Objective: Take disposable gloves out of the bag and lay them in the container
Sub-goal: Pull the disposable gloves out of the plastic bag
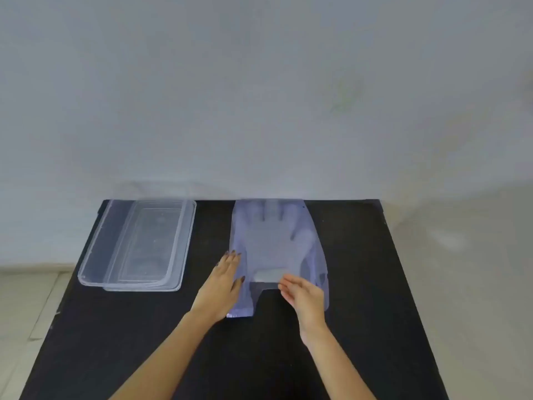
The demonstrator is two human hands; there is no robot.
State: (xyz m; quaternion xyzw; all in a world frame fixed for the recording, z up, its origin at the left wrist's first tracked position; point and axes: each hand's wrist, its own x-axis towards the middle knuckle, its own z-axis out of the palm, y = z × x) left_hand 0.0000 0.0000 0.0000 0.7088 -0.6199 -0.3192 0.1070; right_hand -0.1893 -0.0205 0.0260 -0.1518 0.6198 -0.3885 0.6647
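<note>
A: Where does the bag (277,249) lie from the hands?

B: Straight ahead, at twelve o'clock; it is flat on the black bench (360,284), its long axis running from six to twelve, the cut-out mouth at the six o'clock end, nearest the person.

A: And the gloves (268,226)?

B: Inside the bag; their finger shapes show through the film toward twelve o'clock, so the cuffs should sit by the mouth.

A: What are the hands doing?

B: The left hand (223,284) rests flat on the bag's nine o'clock edge, fingers spread and straight, pinning it; the right hand (302,294) sits just at the mouth, fingers loosely curled; whether it pinches film or glove, I cannot tell.

A: So which hand pulls?

B: The right, I judge; it is nearer the opening, and the pull should run toward six o'clock, along the long axis.

A: And the container (95,246)?

B: At ten o'clock from the hands, well apart from the bag; it looks empty, and a clear lid (178,243) seems to lie partly over it.
</note>
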